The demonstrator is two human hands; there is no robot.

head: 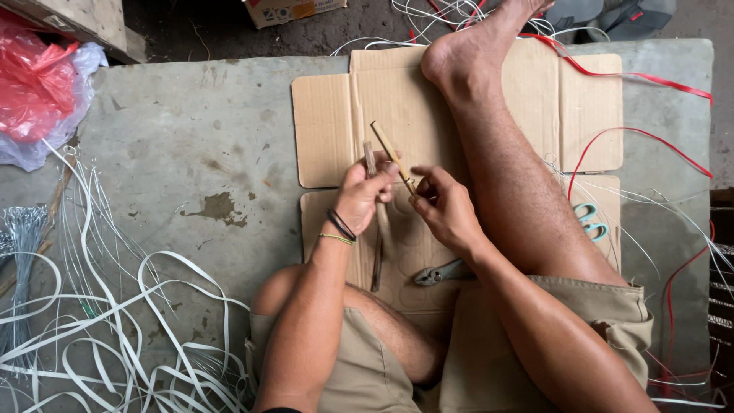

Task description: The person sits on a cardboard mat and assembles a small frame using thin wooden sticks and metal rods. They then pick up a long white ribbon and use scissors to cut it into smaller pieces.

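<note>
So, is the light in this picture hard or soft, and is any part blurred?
Head view: soft, even daylight, faint shadows, no glare; both hands, left and right, and the bamboo strip look sharp; the white strips at the edge bend slightly from lens distortion.

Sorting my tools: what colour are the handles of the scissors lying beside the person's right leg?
Light teal scissors handles, seen best in the head view.

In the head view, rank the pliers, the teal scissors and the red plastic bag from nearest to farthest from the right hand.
From the right hand:
1. Pliers, just below it on the cardboard.
2. Teal scissors, beyond the outstretched leg.
3. Red plastic bag, far across at the top corner on the left hand's side.
</note>
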